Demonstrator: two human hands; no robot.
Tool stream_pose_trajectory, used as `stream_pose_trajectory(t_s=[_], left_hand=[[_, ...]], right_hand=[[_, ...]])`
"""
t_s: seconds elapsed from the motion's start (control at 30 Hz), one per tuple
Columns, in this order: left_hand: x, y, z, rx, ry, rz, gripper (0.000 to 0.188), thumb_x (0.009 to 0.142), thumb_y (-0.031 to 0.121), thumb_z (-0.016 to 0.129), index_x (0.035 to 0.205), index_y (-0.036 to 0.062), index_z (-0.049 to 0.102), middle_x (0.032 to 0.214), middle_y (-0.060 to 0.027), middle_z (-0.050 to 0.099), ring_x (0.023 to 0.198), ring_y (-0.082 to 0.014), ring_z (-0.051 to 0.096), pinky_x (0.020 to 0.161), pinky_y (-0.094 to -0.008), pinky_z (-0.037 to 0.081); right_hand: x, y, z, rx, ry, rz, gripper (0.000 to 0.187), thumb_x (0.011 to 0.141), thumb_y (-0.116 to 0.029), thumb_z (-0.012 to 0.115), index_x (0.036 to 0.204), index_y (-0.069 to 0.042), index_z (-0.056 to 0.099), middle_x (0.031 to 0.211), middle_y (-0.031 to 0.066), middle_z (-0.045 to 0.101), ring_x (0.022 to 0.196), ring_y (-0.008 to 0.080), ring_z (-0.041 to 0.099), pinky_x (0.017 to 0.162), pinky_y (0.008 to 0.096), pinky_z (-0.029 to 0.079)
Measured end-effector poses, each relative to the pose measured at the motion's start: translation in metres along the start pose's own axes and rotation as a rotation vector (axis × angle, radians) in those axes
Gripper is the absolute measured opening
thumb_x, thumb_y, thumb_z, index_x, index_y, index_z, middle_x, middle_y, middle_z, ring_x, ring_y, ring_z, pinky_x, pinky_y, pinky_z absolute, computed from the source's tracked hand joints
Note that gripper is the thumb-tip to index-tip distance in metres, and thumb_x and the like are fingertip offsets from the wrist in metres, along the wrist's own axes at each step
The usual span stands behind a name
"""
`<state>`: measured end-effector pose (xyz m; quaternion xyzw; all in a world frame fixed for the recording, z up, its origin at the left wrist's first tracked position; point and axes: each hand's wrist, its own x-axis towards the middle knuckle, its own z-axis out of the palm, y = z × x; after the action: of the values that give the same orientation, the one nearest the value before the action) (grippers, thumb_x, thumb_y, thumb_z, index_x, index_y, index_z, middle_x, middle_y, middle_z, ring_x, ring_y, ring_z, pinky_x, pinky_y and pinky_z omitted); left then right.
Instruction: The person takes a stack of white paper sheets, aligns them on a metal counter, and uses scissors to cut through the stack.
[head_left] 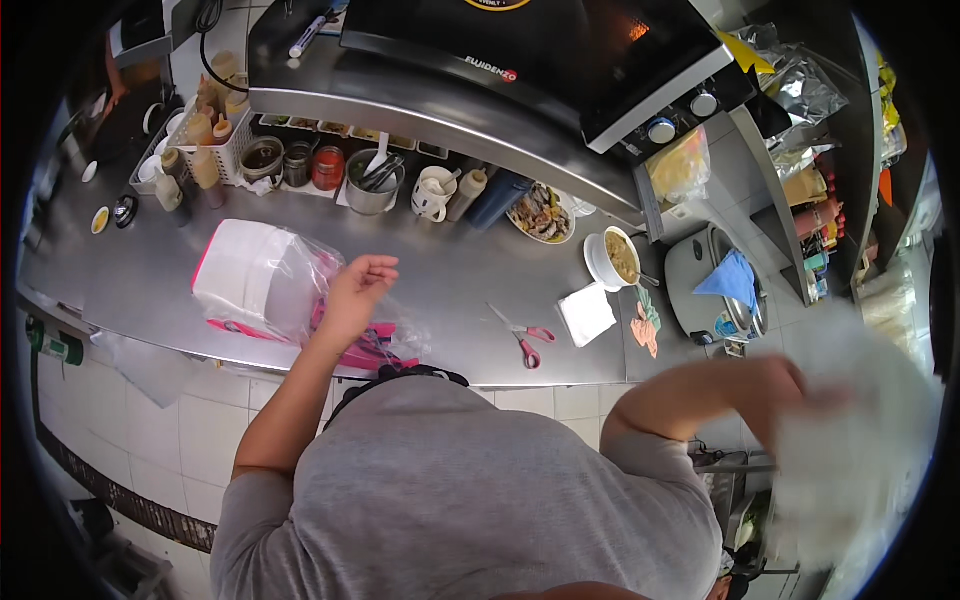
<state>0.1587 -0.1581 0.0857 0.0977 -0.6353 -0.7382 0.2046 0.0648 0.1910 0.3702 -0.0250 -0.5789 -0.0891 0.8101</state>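
My left hand [362, 292] is raised over the counter with its fingers loosely bent and nothing in them. Beneath and beside it lies a clear plastic wrapper holding a stack of white foam boxes [250, 270], with pink showing along its edges and at its torn-looking near end. Out to the right, my right hand [815, 400] is smeared by motion. It grips a whitish translucent plastic bag [850, 470], also blurred, which hangs beyond the counter's right end. Scissors with pink handles [527, 345] rest on the steel counter between my arms.
Along the back of the counter [450, 280] stand sauce bottles [205, 168], a metal pot [373, 192], a white mug [433, 195] and a plate of food [543, 215]. A bowl of soup [620, 256], napkins [586, 315] and a rice cooker [695, 280] are at right. A microwave [520, 70] overhangs.
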Motion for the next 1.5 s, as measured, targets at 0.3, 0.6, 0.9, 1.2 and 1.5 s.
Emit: stream_pose_trajectory(t_s=[0.3,0.6,0.9,1.2,1.5], left_hand=[[0.005,0.048,0.000,0.212,-0.166,0.338,0.051,0.093,0.035,0.049,0.131,0.0023,0.043,0.132,-0.0090,0.045,0.124,-0.0208,0.042,0.106,-0.0353,0.027],[0.063,0.030,0.057,-0.719,-0.641,-0.741,0.116,0.066,0.090,0.022,0.141,0.0021,0.028,0.144,-0.0146,0.034,0.131,-0.0273,0.037,0.108,-0.0401,0.028],[0.006,-0.006,0.063,-0.919,-0.388,-0.502,0.088,0.076,0.061,0.057,0.141,0.0091,0.029,0.138,-0.0123,0.042,0.125,-0.0271,0.043,0.105,-0.0394,0.032],[0.047,-0.098,0.071,0.304,-0.172,0.108,0.088,0.059,-0.012,0.072,0.136,0.0095,0.036,0.120,-0.0089,0.052,0.109,-0.0168,0.051,0.094,-0.0293,0.041],[0.046,-0.064,0.069,0.024,-0.210,-0.400,0.070,0.076,0.030,0.074,0.132,0.0043,0.041,0.127,-0.0140,0.047,0.114,-0.0224,0.049,0.098,-0.0341,0.040]], right_hand=[[-0.161,-0.144,-0.046,1.439,-2.042,-0.746,0.046,0.065,-0.003,0.063,0.111,-0.001,0.060,0.108,0.0156,0.063,0.100,0.0303,0.060,0.089,0.0338,0.046],[-0.121,-0.165,0.030,1.785,-2.871,0.859,0.061,0.060,0.004,0.068,0.119,0.008,0.051,0.112,0.0208,0.060,0.099,0.0295,0.062,0.089,0.0397,0.049],[-0.205,-0.129,0.009,1.627,-2.666,1.109,0.062,0.070,-0.007,0.072,0.124,0.007,0.046,0.118,0.0178,0.057,0.106,0.0283,0.058,0.094,0.0377,0.045],[-0.305,-0.120,-0.030,1.687,-2.122,1.190,0.068,0.062,0.005,0.076,0.124,-0.001,0.048,0.118,0.0082,0.057,0.109,0.0188,0.054,0.091,0.0307,0.044],[-0.294,-0.128,-0.004,1.443,-2.217,0.927,0.056,0.066,0.005,0.069,0.119,0.001,0.050,0.106,0.0103,0.062,0.090,0.0219,0.062,0.084,0.0300,0.048]])
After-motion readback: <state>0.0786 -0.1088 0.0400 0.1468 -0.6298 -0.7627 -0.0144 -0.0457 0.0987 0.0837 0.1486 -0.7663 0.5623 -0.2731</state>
